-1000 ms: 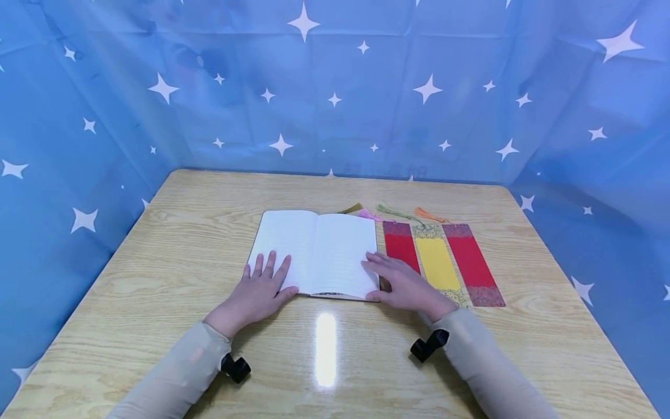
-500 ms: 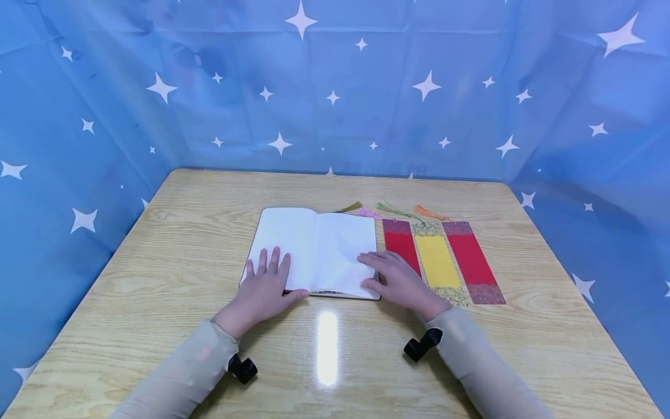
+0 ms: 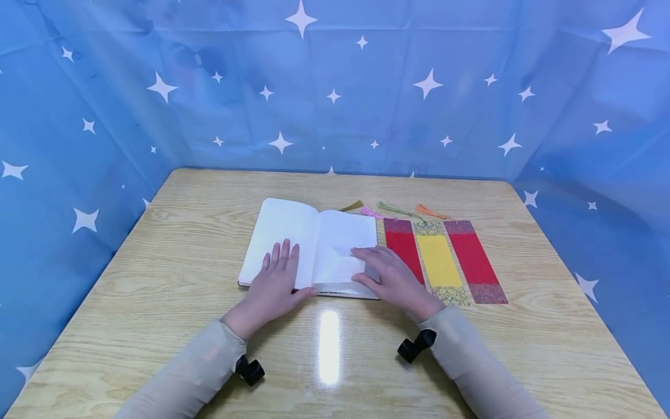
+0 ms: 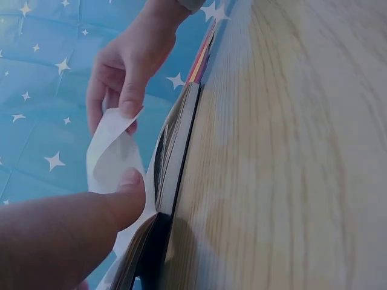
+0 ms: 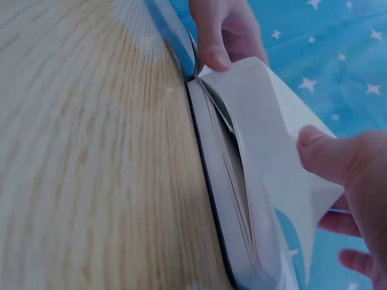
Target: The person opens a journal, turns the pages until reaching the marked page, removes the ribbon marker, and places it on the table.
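An open notebook (image 3: 285, 221) with white pages lies on the table in the head view. My left hand (image 3: 274, 285) rests on its left page, fingers straight, thumb near the gutter at the bottom edge. My right hand (image 3: 392, 276) is at the right page's lower outer corner. Between its thumb and fingers it pinches a page (image 5: 254, 103), which curls up off the stack in the right wrist view. The left wrist view also shows the right hand (image 4: 136, 60) holding the curled page (image 4: 115, 148). Under the raised page a gap shows above the rest of the stack.
Right of the notebook lie a red bookmark (image 3: 400, 241), a yellow bookmark (image 3: 439, 259) and another red bookmark (image 3: 473, 256), with tassels toward the back. An olive tassel (image 3: 352, 206) pokes out behind the notebook. A blue star-patterned curtain (image 3: 335, 116) surrounds the wooden table (image 3: 199, 244).
My left hand has slid right toward the gutter, and the notebook's left side looks slightly raised. My right hand has moved left, bending up the right page's corner.
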`<move>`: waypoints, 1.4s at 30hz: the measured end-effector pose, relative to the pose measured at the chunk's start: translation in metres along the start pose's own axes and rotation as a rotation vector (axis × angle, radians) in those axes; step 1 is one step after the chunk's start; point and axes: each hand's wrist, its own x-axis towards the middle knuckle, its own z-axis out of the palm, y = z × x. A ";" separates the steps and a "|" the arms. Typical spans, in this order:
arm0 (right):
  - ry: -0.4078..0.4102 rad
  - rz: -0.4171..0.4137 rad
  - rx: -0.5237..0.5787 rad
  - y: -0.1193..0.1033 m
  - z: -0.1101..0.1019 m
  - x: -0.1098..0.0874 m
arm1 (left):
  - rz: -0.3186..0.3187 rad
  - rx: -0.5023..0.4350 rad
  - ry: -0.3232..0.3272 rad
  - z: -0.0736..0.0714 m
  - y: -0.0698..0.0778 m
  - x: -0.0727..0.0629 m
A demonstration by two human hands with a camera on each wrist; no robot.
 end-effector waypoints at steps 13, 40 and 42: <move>0.101 -0.111 -0.098 -0.004 -0.001 0.004 | 0.262 -0.132 0.249 -0.004 0.003 0.002; -0.158 0.121 -0.091 0.002 -0.002 -0.009 | 0.339 0.207 0.666 -0.018 -0.004 -0.002; -0.163 0.126 -0.093 0.004 -0.002 -0.010 | 0.319 0.233 0.619 -0.018 -0.006 -0.003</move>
